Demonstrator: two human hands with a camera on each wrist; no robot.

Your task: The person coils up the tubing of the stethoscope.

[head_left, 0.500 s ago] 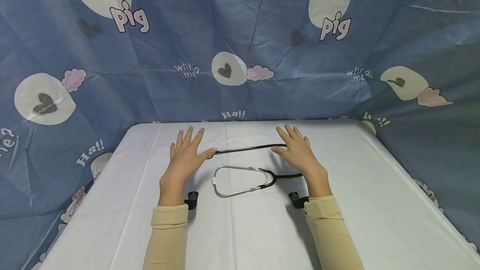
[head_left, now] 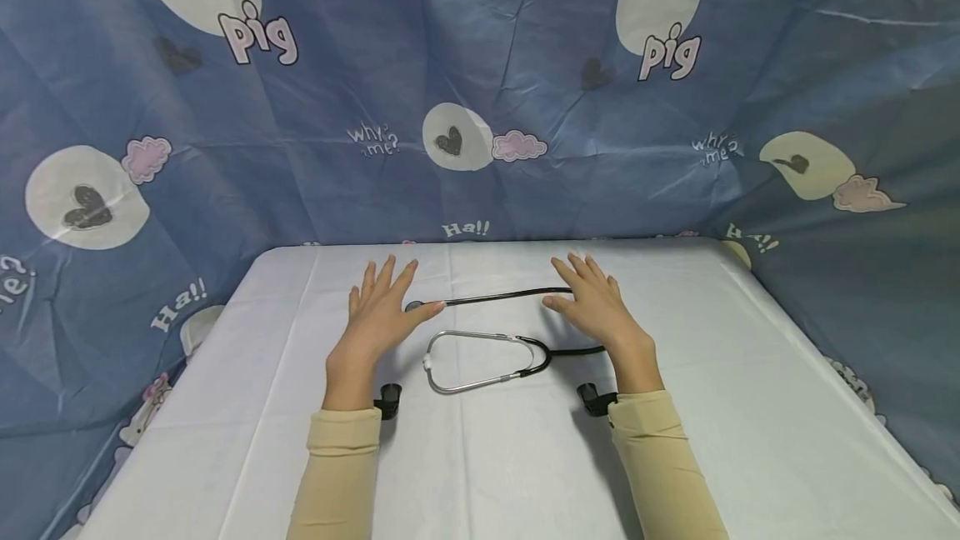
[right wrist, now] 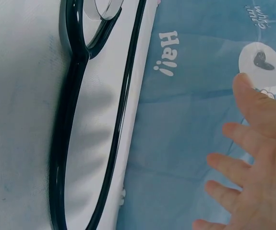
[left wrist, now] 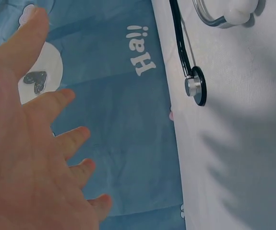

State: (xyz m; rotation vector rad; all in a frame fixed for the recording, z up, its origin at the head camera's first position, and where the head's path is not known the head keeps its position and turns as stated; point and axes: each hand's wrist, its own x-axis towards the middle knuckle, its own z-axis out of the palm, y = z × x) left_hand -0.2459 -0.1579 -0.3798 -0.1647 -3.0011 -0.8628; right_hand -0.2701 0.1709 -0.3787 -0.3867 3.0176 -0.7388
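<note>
A stethoscope with black tubing [head_left: 510,295] and a silver metal headset [head_left: 468,387] lies on the white table. Its round chest piece [left wrist: 193,86] shows whole in the left wrist view; in the head view it peeks out beside the left thumb. My left hand [head_left: 375,323] hovers above the table at the chest-piece end, fingers spread and holding nothing. Over the tubing's right-hand part hangs my right hand [head_left: 600,307], its fingers also spread and free of any object. That hand hides the bend of the tubing in the head view, while the right wrist view shows two tube runs [right wrist: 61,143].
A white cloth [head_left: 525,473] covers the table. Behind and at both sides hangs a blue printed curtain [head_left: 570,107]. Each wrist bears a black camera mount, the left mount [head_left: 388,401] and the right mount [head_left: 595,400].
My left hand has shifted slightly right and toward me, uncovering the chest piece beside the thumb. The right hand and the stethoscope stay where they were.
</note>
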